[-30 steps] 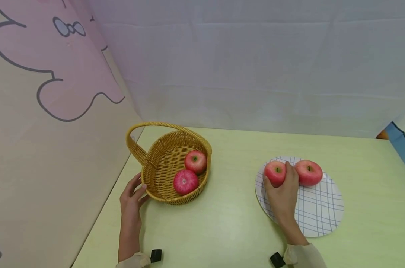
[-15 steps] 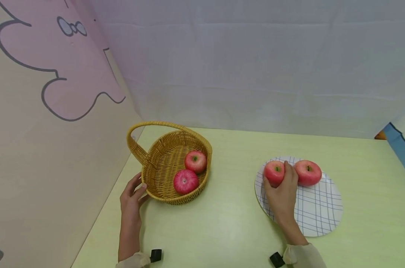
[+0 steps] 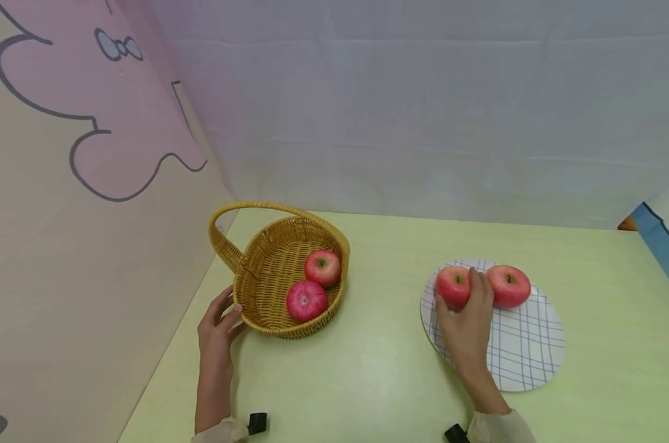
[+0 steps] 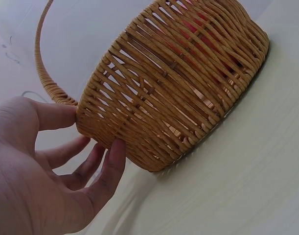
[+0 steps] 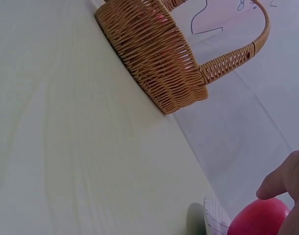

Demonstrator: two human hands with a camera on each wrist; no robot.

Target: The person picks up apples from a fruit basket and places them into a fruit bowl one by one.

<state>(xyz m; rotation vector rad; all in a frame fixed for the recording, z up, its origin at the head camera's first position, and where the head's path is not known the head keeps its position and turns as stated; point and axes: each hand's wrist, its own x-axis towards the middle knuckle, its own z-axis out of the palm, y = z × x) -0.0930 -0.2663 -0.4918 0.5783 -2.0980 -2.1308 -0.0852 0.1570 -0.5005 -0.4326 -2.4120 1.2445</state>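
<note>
A wicker basket [image 3: 273, 289] with a tall handle stands on the left of the table, holding a red apple [image 3: 322, 268] and a darker pink round fruit [image 3: 307, 301]. My left hand [image 3: 217, 329] holds the basket's near-left side, thumb at the rim and fingertips against the outer wall, as the left wrist view shows. On the checked plate [image 3: 525, 351] at right sit two red apples. My right hand [image 3: 467, 326] grips the left apple [image 3: 452, 286] between thumb and fingers. The other apple [image 3: 508, 286] sits just right of those fingers. The right wrist view catches only part of this hand.
The pale yellow-green table [image 3: 368, 369] lies between basket and plate. A whitish cloth wall [image 3: 423, 123] rises behind it. On the left stands a wall panel [image 3: 135, 246] with pink cartoon drawings. Small black devices [image 3: 258, 423] sit at both wrists.
Both hands, the basket and the fruit keep practically the same places. Only the head view has shifted slightly.
</note>
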